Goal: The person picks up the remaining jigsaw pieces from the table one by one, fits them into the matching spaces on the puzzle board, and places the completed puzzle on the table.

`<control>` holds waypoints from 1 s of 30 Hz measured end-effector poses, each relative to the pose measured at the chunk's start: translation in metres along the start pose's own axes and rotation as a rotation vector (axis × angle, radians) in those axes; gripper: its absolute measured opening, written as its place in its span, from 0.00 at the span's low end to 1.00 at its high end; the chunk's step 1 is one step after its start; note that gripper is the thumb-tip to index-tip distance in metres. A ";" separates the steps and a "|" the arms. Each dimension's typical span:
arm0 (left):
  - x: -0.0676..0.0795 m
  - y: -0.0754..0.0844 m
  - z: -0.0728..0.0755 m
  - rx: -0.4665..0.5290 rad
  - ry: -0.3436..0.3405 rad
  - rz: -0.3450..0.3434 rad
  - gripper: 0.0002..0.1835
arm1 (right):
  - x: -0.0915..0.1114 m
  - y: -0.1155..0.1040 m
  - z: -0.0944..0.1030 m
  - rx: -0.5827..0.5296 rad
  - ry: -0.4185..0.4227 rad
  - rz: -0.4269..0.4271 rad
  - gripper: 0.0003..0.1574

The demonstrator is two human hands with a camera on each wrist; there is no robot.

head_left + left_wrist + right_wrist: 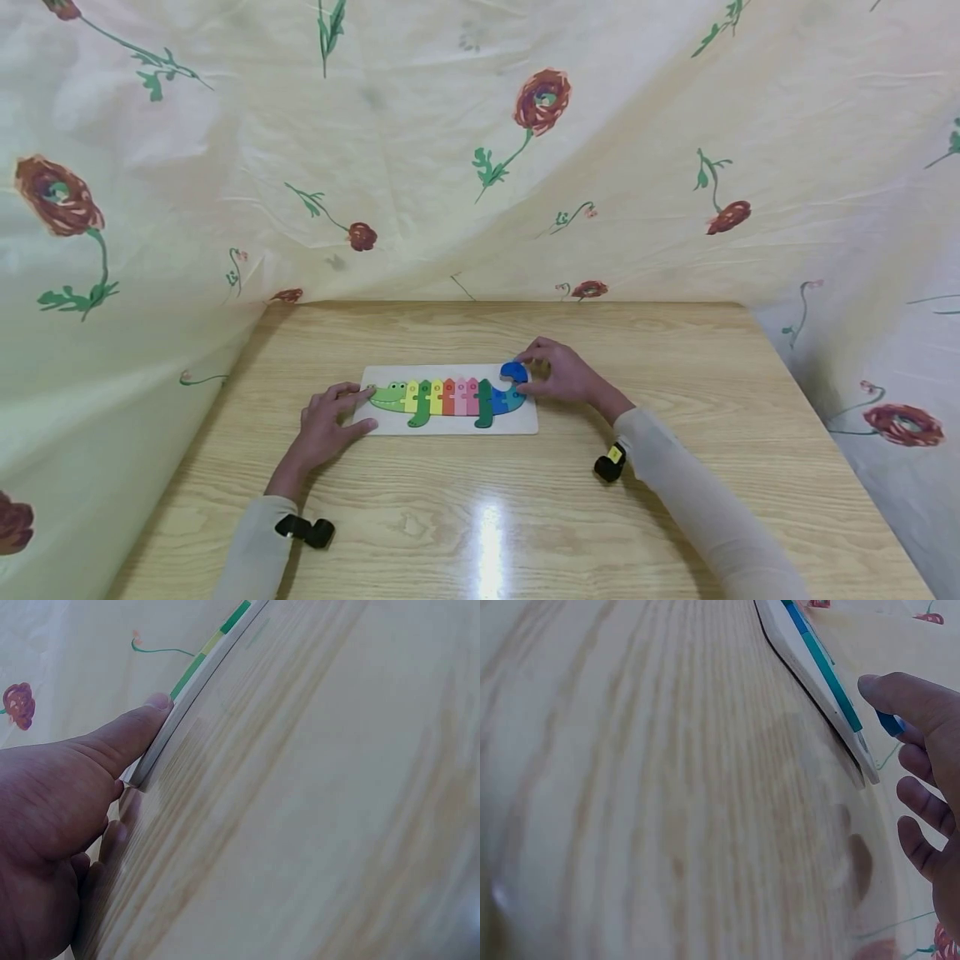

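A white puzzle board lies on the table, bearing a crocodile of coloured pieces with a green head at its left end. My left hand rests at the board's left end, its index finger reaching the head and its thumb on the near left edge. At the other end, my right hand pinches a dark blue curved tail piece between thumb and fingers. In the right wrist view only a bit of that blue piece shows behind the thumb.
The board lies on a light wood-grain table, with a bright reflection near the front. A pale cloth with red flowers hangs behind the table and along both sides. Each wrist wears a black camera strap.
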State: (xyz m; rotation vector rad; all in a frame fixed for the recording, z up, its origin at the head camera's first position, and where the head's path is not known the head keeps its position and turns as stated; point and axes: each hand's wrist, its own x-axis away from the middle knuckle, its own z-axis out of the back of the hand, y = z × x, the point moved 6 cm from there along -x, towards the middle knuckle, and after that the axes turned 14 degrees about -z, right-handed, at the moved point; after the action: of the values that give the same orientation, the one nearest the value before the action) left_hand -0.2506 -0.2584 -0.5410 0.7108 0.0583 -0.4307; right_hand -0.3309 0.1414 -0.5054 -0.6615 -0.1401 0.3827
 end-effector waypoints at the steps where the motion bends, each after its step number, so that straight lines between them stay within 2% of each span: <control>1: 0.000 0.000 0.000 -0.002 -0.001 0.000 0.33 | 0.000 0.000 0.000 -0.001 -0.001 -0.003 0.27; 11: 0.000 0.000 0.000 0.002 0.013 -0.005 0.33 | 0.000 0.002 -0.003 0.010 -0.007 -0.017 0.27; 30: 0.000 0.000 0.000 -0.003 -0.004 0.003 0.34 | -0.002 0.009 -0.008 0.017 -0.034 -0.029 0.28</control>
State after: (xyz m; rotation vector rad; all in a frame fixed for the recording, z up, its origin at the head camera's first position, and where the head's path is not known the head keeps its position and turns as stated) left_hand -0.2509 -0.2581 -0.5406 0.7068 0.0547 -0.4293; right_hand -0.3340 0.1425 -0.5170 -0.6361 -0.1783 0.3670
